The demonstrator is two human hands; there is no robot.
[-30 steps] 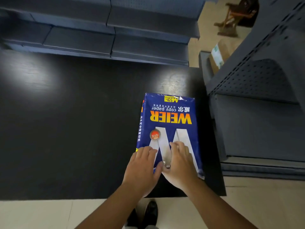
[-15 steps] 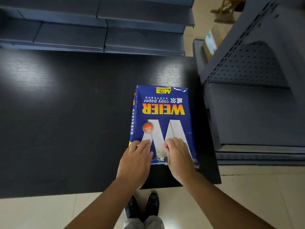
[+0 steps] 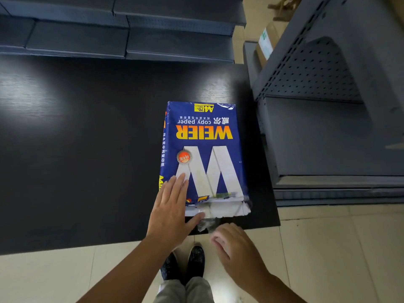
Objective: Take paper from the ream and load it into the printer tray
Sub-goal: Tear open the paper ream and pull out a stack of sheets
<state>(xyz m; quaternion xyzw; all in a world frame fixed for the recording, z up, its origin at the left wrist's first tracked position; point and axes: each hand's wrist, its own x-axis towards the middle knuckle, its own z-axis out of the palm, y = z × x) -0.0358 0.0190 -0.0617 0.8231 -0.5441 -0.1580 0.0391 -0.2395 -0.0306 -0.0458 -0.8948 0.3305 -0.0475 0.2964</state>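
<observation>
Dark table (image 3: pixel 87 149) among grey shelving (image 3: pixel 328 127), pale tiled floor below. Blue ream (image 3: pixel 202 154) near the table's front right corner, wrapper torn open at its near end, white paper exposed. Left hand (image 3: pixel 171 213) flat and open, pressing the ream's near left corner. Right hand (image 3: pixel 236 248) blurred off the front edge, seemingly pinching torn clear wrapper (image 3: pixel 206 225). Risks: ream dragged off the edge by a hard pull; sheets creased. No printer in view.

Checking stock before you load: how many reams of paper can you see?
1. The blue ream lies flat at the right end of the black table, near end torn open, left hand resting on it. Nothing shows whether more sit out of view.
</observation>
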